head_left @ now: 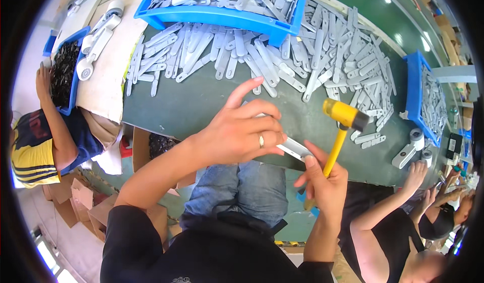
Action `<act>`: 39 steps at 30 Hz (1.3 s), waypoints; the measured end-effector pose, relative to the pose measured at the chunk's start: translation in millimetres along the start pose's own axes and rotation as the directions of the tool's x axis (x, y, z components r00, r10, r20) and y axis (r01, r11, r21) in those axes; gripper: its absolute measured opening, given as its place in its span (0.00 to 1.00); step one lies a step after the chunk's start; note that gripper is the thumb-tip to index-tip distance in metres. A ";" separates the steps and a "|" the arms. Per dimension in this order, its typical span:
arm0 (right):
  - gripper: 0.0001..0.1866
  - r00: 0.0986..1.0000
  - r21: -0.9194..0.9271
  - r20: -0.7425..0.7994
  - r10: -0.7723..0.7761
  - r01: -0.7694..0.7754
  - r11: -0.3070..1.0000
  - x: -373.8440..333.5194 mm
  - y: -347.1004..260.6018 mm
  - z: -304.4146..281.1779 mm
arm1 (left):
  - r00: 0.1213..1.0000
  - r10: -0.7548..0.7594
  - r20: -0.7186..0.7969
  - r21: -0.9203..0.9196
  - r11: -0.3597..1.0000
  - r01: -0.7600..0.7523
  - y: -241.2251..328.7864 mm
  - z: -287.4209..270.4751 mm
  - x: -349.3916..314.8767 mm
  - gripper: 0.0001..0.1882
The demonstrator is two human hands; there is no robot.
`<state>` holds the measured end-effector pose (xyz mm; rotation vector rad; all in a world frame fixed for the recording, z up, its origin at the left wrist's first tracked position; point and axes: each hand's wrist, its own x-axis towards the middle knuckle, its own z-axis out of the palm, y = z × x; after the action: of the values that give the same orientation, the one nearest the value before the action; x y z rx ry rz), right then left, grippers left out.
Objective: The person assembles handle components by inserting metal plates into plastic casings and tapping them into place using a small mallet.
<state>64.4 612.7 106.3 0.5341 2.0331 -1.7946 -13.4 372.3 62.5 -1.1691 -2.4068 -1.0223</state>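
Note:
Over the near edge of the green work table, my left hand [247,131] grips a long, pale grey strip-shaped part [296,149] with a slot in it. Its index finger points up and away, while the other fingers bend over the part and hide much of it. My right hand [325,182] holds a mallet by its yellow handle [335,153]. The mallet's yellow and black head [345,114] stands raised above the table. My right thumb and index finger also meet the near end of the strip.
Loose grey strips [206,51] lie piled across the table's far side. Behind them stands a blue bin [212,14] full of similar strips; another blue bin [414,89] is at right. Co-workers' arms [388,202] [55,121] reach in at both sides. Cardboard boxes [101,212] stand lower left.

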 end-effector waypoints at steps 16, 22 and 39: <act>0.10 0.965 -0.186 -0.164 -0.204 0.173 0.967 -8.8 -4.2 7.6 | 0.998 0.019 -0.060 -0.039 0.999 -0.022 1.0 -3.5 -1.0 0.13; 0.11 0.963 -0.271 -0.070 -0.261 0.234 0.934 6.3 -4.1 -1.5 | 0.993 -0.086 -0.084 -0.085 0.993 0.079 -0.6 3.8 -5.9 0.27; 0.16 0.995 -0.371 -0.026 -0.091 0.075 0.925 4.7 -32.7 -1.4 | 0.995 0.095 -0.026 -0.003 0.996 -0.095 -1.8 -1.7 1.9 0.12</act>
<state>43.6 610.5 131.8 0.3792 2.3799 -1.3962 -16.0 371.4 63.9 -1.2511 -2.3072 -1.0070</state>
